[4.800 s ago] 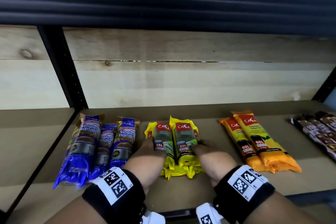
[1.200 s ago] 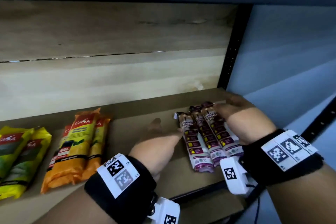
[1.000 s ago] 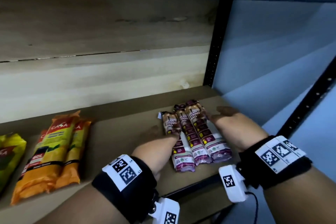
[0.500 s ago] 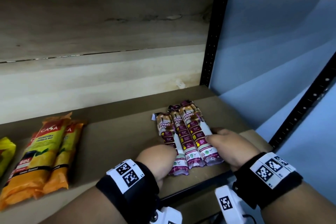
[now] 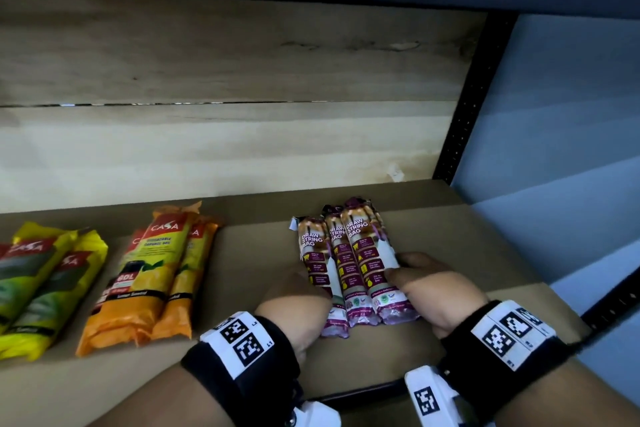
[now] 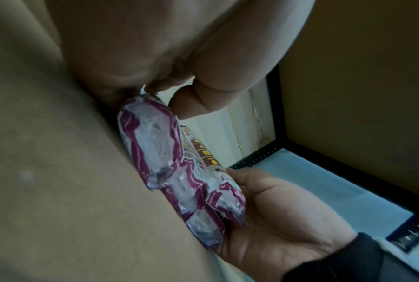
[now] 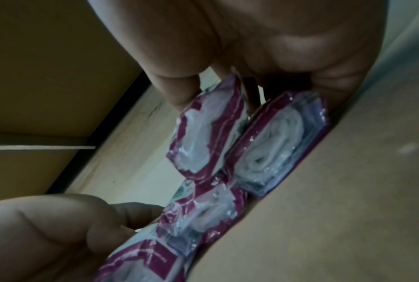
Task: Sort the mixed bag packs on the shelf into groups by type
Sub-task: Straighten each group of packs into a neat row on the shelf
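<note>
Three maroon draw string bag packs lie side by side on the brown shelf, near its right end. My left hand grips the left pack's near part, fingers curled against it. My right hand holds the right pack, thumb on top and fingers along its side. In the left wrist view the packs' ends sit between my left hand and right hand. The right wrist view shows the packs' rolled ends under my right hand, with my left hand opposite.
Two orange Casa packs lie to the left, and yellow Casa packs beyond them at the frame's edge. A black upright post bounds the shelf on the right. Pale wooden boards form the back wall. The shelf's black front rail is close.
Both hands left the yellow packs and came to the maroon packs at the right end. Over the last second they slid back along the packs and closed on their near parts.
</note>
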